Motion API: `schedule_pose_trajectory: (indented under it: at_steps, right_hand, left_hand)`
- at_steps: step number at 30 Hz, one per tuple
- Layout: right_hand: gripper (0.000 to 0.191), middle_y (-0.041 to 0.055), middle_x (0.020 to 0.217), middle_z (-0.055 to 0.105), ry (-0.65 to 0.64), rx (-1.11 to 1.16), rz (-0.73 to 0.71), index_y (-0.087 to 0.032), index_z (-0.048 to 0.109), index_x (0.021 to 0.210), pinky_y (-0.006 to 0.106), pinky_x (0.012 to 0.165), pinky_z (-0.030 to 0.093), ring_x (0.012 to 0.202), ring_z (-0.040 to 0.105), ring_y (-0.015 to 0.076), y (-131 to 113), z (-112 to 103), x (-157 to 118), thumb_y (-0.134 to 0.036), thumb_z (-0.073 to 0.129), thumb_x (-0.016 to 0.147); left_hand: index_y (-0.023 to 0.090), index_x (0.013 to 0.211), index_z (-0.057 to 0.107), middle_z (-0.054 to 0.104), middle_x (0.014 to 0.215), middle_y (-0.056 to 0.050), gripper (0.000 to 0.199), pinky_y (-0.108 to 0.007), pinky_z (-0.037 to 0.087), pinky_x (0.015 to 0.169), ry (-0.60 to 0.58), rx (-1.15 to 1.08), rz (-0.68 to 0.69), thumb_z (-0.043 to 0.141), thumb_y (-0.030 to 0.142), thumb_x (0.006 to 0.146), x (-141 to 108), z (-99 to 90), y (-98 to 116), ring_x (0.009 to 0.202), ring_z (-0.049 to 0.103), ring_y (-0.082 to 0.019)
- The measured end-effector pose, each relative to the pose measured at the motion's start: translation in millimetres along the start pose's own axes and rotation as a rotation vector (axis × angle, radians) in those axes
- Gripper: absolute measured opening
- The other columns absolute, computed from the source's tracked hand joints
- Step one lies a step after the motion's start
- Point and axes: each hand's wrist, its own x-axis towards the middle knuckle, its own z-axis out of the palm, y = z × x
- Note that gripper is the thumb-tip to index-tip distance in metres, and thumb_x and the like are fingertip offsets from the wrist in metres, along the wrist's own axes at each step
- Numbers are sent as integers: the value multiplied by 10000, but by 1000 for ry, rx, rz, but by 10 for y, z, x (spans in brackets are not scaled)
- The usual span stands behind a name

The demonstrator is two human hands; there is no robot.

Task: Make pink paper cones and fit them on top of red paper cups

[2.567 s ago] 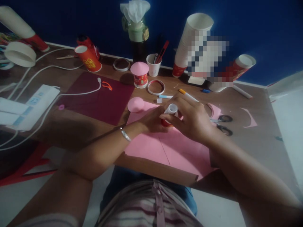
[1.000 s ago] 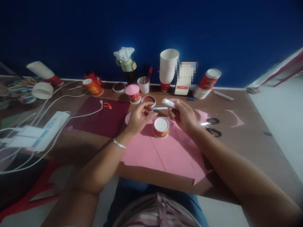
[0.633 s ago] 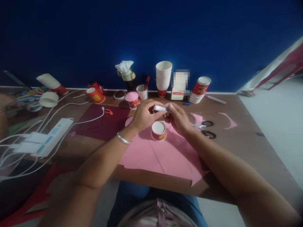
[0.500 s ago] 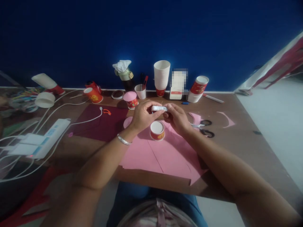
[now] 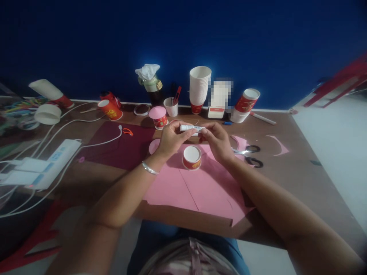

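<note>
Between my two hands is a small white tube (image 5: 188, 128) with dark print, like a glue tube, held level. My left hand (image 5: 171, 140) is closed round its left end. The fingers of my right hand (image 5: 218, 138) pinch its right end. Just below them a short red paper cup (image 5: 192, 163) stands with its white base facing up, on pink paper sheets (image 5: 174, 187). A pink paper disc (image 5: 154, 146) lies partly behind my left wrist. Beyond my left hand stands another short red cup (image 5: 159, 122), topped by a pink paper disc (image 5: 157, 112).
Black-handled scissors (image 5: 246, 152) and a curved pink offcut (image 5: 278, 145) lie at right. Along the wall stand a tall stack of paper cups (image 5: 200, 86), a phone (image 5: 219, 99) and more red cups (image 5: 249, 101). A white power strip (image 5: 61, 164) with cables is at left.
The view has shifted slightly. The tube has turned a little, showing more print, and my right fingers have changed position on its right end. Both hands keep hold of it.
</note>
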Motion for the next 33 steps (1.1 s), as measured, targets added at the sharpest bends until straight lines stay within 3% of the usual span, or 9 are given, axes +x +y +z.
schedule_pose_trajectory:
  at_steps: [4,11,15,18,24,29,33]
  right_hand:
    - [464,-39,687,633,-20,112,158,-224,612,825,281,582,593,611,617,121,2,-39,48,-589,889,752]
    - [426,-33,817,724,-27,119,87,-230,648,860,318,802,648,747,702,124,7,-33,60,-444,970,683]
    - [465,-41,786,714,-32,140,166,-231,677,941,279,705,627,671,671,108,38,-48,77,-472,972,675]
    - [467,-37,674,675,-54,131,223,-207,666,871,295,635,618,585,634,114,63,-68,92,-543,943,701]
    - [459,-8,816,755,-24,101,156,-221,669,861,336,758,646,717,720,143,57,-103,105,-500,975,663]
    - [448,-32,689,704,-61,108,192,-213,688,846,269,606,585,612,665,122,43,-132,117,-513,967,663]
    - [474,-31,670,679,-58,137,244,-202,712,884,275,588,587,568,619,111,75,-175,143,-533,965,657]
  left_hand:
    - [176,858,764,783,900,-62,303,-306,588,721,-18,53,54,906,409,726,-1,-35,-2,820,724,-183]
    - [176,861,765,780,922,-68,282,-287,582,702,-36,25,30,902,388,735,38,-78,-72,869,728,-189]
    - [178,862,758,774,883,-57,264,-296,584,702,-36,52,37,889,380,752,36,-83,-106,818,722,-179]
    - [174,866,757,779,876,-55,273,-301,585,714,-44,86,57,894,376,742,25,-67,-84,796,722,-174]
    - [179,861,757,784,878,-59,280,-311,586,712,-61,30,50,890,397,746,30,-35,-51,803,728,-180]
    - [177,850,748,772,859,-58,284,-303,583,699,-55,72,54,886,409,761,41,-19,-95,796,721,-181]
    - [178,1073,750,776,1013,-81,379,-315,602,781,-173,129,68,886,361,770,93,-117,-165,880,732,-187]
